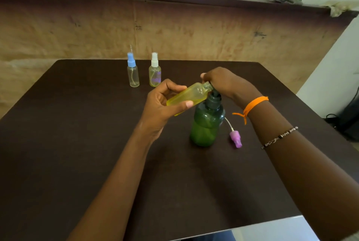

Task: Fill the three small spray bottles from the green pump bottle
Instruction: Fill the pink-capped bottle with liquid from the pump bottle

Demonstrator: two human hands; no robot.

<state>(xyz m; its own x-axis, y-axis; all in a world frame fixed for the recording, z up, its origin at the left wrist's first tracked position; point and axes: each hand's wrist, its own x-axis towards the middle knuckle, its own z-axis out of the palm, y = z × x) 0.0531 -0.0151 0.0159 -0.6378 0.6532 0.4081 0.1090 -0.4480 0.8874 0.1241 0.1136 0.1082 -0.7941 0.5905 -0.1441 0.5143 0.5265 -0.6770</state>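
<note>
The green pump bottle (206, 124) stands upright on the dark table (77, 143). My left hand (165, 104) grips an uncapped small bottle (191, 94) with yellowish liquid, tilted so its open neck meets the pump's nozzle. My right hand (223, 81) rests on top of the pump head, which it hides. A purple spray cap (236, 138) with its white tube lies on the table right of the green bottle. At the back stand a clear bottle with a blue cap (133, 71) and a yellowish bottle with a white cap (154, 71).
The table's far edge lies just behind the two capped bottles, with a brown wall panel beyond. Its right edge runs diagonally past my right forearm; dark cables and a black object (347, 122) sit on the floor there.
</note>
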